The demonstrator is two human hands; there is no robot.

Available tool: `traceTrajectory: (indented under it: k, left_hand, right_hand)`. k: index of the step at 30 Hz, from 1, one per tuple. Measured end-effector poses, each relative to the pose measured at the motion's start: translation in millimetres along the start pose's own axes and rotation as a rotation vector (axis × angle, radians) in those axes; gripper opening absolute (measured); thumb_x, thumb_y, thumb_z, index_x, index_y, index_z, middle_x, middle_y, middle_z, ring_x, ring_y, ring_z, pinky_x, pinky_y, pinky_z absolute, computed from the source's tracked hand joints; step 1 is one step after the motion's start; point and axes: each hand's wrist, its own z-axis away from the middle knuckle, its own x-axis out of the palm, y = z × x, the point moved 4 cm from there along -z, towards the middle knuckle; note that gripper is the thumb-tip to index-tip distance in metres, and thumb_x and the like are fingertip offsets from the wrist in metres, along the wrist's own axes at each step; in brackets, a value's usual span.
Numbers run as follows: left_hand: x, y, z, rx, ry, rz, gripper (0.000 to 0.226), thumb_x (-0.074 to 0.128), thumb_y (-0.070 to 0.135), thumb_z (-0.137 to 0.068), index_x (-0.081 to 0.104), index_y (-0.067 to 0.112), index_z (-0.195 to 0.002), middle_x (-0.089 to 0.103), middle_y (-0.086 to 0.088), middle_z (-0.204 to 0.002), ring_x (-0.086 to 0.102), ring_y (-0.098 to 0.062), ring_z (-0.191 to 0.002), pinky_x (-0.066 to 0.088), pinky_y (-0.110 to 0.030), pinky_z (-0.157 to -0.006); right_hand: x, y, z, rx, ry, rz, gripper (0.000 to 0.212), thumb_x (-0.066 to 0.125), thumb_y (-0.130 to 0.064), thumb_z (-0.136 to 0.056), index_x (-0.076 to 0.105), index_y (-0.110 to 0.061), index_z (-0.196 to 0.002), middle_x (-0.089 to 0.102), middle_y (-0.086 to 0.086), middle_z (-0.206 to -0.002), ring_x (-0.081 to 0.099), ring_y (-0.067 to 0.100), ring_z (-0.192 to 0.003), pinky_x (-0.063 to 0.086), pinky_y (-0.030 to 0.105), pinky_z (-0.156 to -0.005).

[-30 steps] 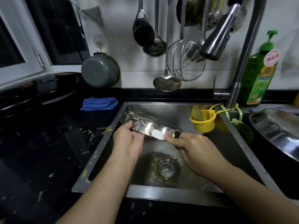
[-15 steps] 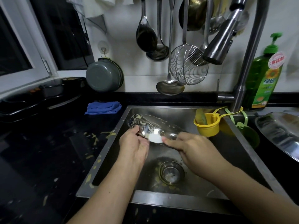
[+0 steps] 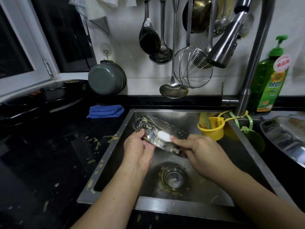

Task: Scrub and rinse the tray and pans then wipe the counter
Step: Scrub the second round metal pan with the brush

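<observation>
The step in hand is judged to be the scrubbing of the steel tray point(image 3: 158, 134), which is held tilted over the sink point(image 3: 165, 116), above and behind the drain point(image 3: 175, 177). The tray is gripped at its near left edge by the left hand point(image 3: 140, 149), fingers curled round the rim; a small white scrubber point(image 3: 164, 136) is pinched at its near end by the right hand point(image 3: 201, 152) and pressed against the tray's face. For the work to be done well, the tray should be braced firmly so that it is not pushed away under the strokes, and the scrubber should be carried across the whole face, out to the far rounded end, where most of the residue appears to lie. The tray is kept best over the basin so that loosened bits fall toward the drain. The tray is seen as shiny, reflective metal, smeared and spotted with pale yellowish food residue. Similar yellowish scraps are scattered on the black counter point(image 3: 49, 154) to the left, and a blue cloth point(image 3: 105, 111) lies folded near the sink's far left corner
</observation>
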Motion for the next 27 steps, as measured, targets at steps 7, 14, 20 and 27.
traceTrajectory:
  k: [7,14,20,27]
  left_hand:
    - [1.9,2.4,3.7,0.017,-0.032,0.022,0.031,0.046,-0.005,-0.102,0.052,-0.007,-0.132,0.073,-0.03,-0.105,0.076,-0.036,-0.095,0.059,-0.056,-0.091]
    - [2.8,7.8,11.8,0.014,0.065,0.127,0.044,0.047,-0.005,-0.103,0.045,-0.002,-0.147,0.067,-0.022,-0.099,0.076,-0.024,-0.064,0.057,-0.031,-0.044]
    - [7.5,6.7,16.1,0.008,0.082,0.174,0.025,0.042,-0.001,-0.107,0.051,-0.002,-0.13,0.064,-0.019,-0.102,0.068,-0.011,-0.052,0.052,-0.02,-0.06]
    - [2.3,6.5,18.1,-0.022,0.107,0.133,0.034,0.046,0.003,-0.106,0.052,-0.001,-0.139,0.06,-0.015,-0.098,0.071,-0.018,-0.067,0.045,-0.017,-0.038]
  right_hand:
    - [0.6,9.6,10.7,0.118,0.008,-0.09,0.05,0.055,-0.024,-0.099,0.045,-0.046,-0.143,0.062,-0.004,-0.085,0.06,0.02,-0.084,0.051,0.043,-0.074]
    - [1.5,21.6,8.8,0.297,-0.005,0.004,0.051,0.053,-0.024,-0.1,0.045,-0.047,-0.145,0.063,-0.004,-0.089,0.059,0.018,-0.084,0.052,0.04,-0.075]
    - [6.0,-7.6,13.2,0.157,-0.03,-0.089,0.055,0.055,-0.019,-0.099,0.041,-0.048,-0.144,0.063,-0.005,-0.088,0.059,0.013,-0.078,0.052,0.034,-0.071]
    - [0.5,-8.3,14.7,0.247,0.018,-0.228,0.051,0.06,-0.018,-0.098,0.046,-0.041,-0.141,0.065,-0.008,-0.091,0.059,0.008,-0.081,0.05,0.025,-0.071]
